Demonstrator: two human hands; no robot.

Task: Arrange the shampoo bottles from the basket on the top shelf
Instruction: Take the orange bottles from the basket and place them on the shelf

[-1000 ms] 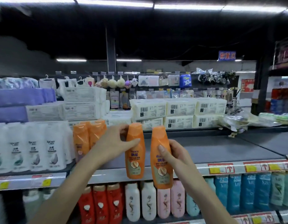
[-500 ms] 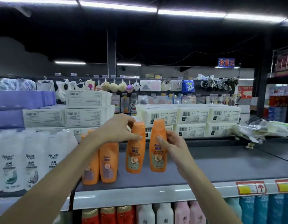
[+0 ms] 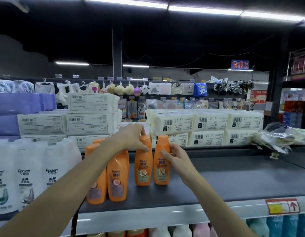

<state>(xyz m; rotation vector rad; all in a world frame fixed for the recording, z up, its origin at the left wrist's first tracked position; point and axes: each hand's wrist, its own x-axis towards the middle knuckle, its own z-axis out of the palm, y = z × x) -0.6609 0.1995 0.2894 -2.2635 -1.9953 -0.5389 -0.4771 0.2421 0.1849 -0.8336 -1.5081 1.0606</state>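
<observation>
Two orange shampoo bottles stand side by side on the grey top shelf [image 3: 225,182]. My left hand [image 3: 131,139] grips the cap end of the left bottle [image 3: 143,170]. My right hand [image 3: 175,154] holds the right bottle [image 3: 161,168] around its upper body. Both bottles are upright with their bases at or just above the shelf. To their left stand more orange bottles [image 3: 117,178], partly hidden by my left forearm. The basket is out of view.
White shampoo pouches [image 3: 28,177] fill the shelf's left end. Wrapped tissue packs [image 3: 208,127] are stacked behind the shelf, and a crumpled plastic bag [image 3: 276,139] lies at the back right. Price tags [image 3: 283,206] line the front edge. Lower shelves hold more bottles.
Both hands have carried the two orange bottles forward and down onto the top shelf, next to the orange bottles standing there. The view has moved closer.
</observation>
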